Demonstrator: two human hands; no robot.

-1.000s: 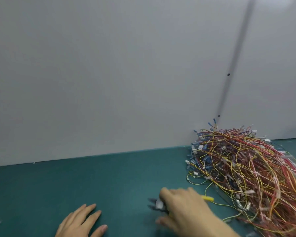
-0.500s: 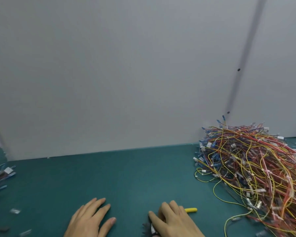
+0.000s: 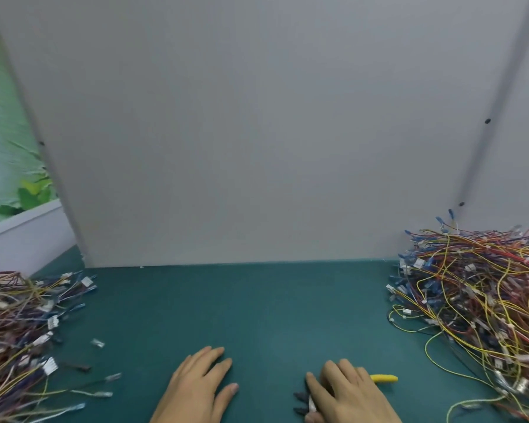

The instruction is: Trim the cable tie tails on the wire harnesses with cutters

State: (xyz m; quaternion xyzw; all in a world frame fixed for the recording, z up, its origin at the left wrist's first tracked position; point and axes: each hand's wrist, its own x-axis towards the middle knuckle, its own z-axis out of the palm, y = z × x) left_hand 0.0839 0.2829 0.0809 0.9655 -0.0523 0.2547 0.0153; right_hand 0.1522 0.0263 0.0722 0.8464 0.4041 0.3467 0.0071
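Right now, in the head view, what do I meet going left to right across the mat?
Left harness pile → left hand → right hand → yellow cutter handle → right harness pile.

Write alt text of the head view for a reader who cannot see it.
A person's left hand lies flat on a green mat, and the right hand covers yellow-handled cutters. Tangled wire harnesses lie in a left pile and a right pile, before a grey panel.

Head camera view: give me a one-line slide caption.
Left hand flat on the green mat, right hand holding yellow-handled cutters, between a left pile and right pile of wire harnesses.
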